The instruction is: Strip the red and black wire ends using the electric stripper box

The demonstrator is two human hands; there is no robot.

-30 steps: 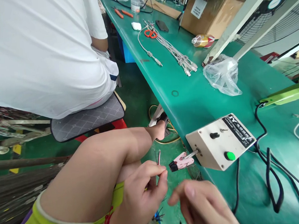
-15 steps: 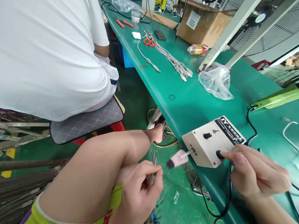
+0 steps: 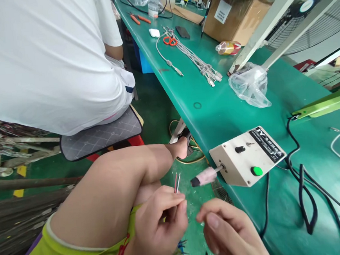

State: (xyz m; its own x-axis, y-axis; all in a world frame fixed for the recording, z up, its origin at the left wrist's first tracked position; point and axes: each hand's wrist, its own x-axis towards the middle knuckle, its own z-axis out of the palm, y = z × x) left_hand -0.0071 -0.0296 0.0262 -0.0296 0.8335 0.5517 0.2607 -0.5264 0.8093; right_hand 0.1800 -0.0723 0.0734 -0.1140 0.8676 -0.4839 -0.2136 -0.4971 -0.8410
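My left hand (image 3: 162,218) pinches a thin cable's wire ends (image 3: 177,183) between thumb and fingertips. Red, white and dark strands stick up past the fingers; the rest of the cable is mostly hidden. My right hand (image 3: 228,231) is just to the right of it, fingers loosely curled and apart, with nothing visible in it. Above the right hand, a cream control box (image 3: 234,159) with a black knob, a small switch and a green button (image 3: 256,171) sits at the bench edge. From its side a shaft with a pink, black-tipped sleeve (image 3: 205,177) points toward the left hand.
On the green bench (image 3: 196,88) lie grey USB cables (image 3: 196,64), orange-handled scissors (image 3: 170,40), a plastic bag (image 3: 250,84) and a bottle (image 3: 228,48). Black cords (image 3: 303,195) run at right. A person in a white shirt (image 3: 50,62) sits at left.
My right hand has left the green button and moved left and down, close to my left hand. The button now shows fully. My left hand still pinches the wires.
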